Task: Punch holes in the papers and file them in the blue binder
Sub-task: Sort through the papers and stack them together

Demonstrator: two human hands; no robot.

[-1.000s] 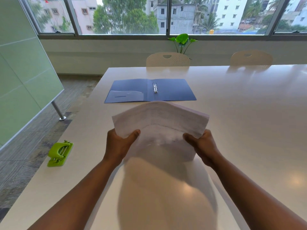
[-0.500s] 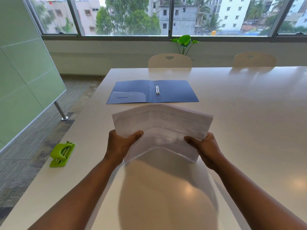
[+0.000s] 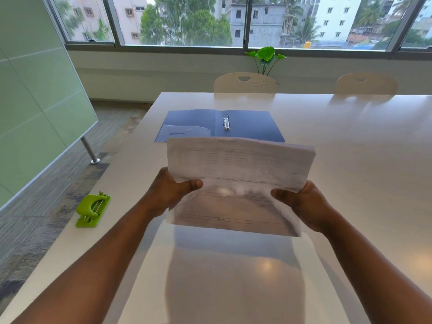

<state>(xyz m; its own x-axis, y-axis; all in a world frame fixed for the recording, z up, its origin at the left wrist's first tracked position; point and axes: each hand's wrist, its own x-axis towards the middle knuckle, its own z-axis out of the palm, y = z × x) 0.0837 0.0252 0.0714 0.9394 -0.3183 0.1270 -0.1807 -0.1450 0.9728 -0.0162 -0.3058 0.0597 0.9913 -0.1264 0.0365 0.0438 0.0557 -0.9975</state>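
White papers (image 3: pixel 238 164) with faint grey ruled lines. Beyond the grip lies a blue binder (image 3: pixel 252 125); left of it, a lime-green hole punch (image 3: pixel 93 210).

Both hands (image 3: pixel 171 195) (image 3: pixel 304 204) raised, gripping (thumbs on top)

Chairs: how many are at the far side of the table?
2. One chair stands behind the blue binder, the other chair further right. More may be outside the view.

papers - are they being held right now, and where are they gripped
Yes. Both hands hold the stack of papers above the table: the left hand grips its left edge, the right hand its right edge, thumbs on top.
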